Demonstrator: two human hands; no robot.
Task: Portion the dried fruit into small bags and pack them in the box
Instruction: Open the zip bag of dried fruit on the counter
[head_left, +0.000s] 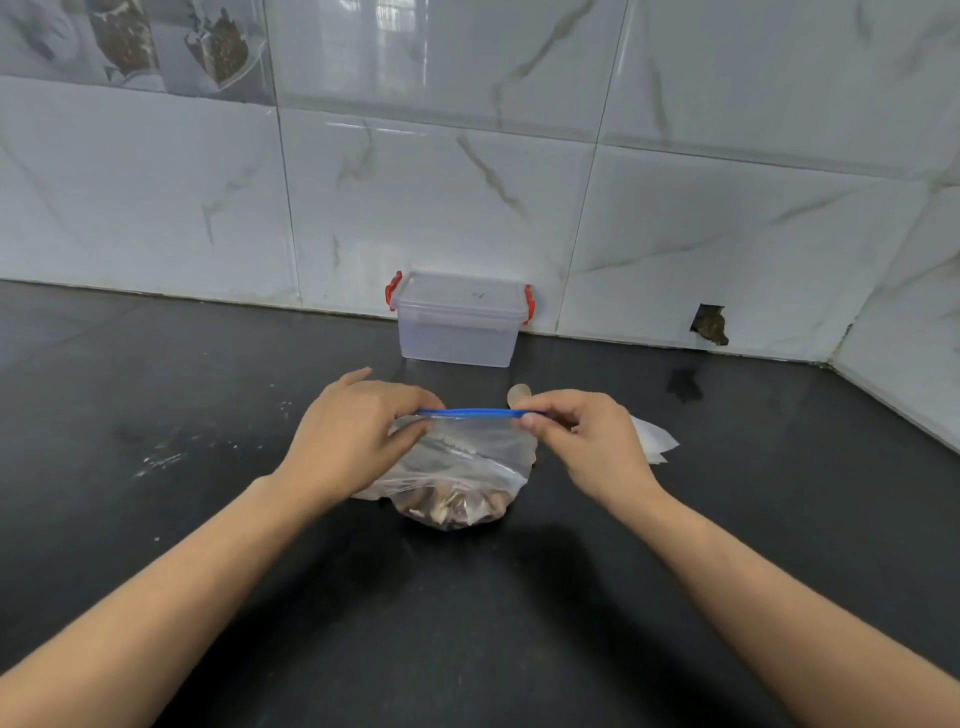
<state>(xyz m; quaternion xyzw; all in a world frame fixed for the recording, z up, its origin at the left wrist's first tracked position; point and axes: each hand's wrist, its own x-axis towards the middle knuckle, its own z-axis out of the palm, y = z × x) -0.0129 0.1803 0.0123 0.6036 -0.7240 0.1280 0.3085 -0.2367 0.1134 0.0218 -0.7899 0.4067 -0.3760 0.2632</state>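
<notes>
While I watched through the head camera, both hands held one clear zip bag (470, 462) up off the dark countertop (208, 364) by its top edge. My left hand (347, 437) pinched the left end of the blue zip strip (475, 413) between thumb and curled fingers, with the index finger lifted a little and pointing away from the bag. My right hand (582, 441) pinched the right end of the same strip, its fingers folded in tight against the thumb. Between the two sets of fingertips the strip ran straight and level, and I could not tell whether the seal along it was closed.

Below the fingers the bag hung slack, and the dried fruit (457, 506), brown and pale pieces, sat bunched in its bottom, which rested on the countertop just nearer me than the hands. Just past the right fingers a small round tan thing (518, 394) showed; I could not make out what it was. To the outside of the right hand, close by its knuckles, lay some flat clear bags (652, 441) on the counter.

Farther beyond the fingers, against the tiled wall (675, 218), stood the clear plastic box (460, 325) with its lid on and red clips at both ends, well apart from the bag.
</notes>
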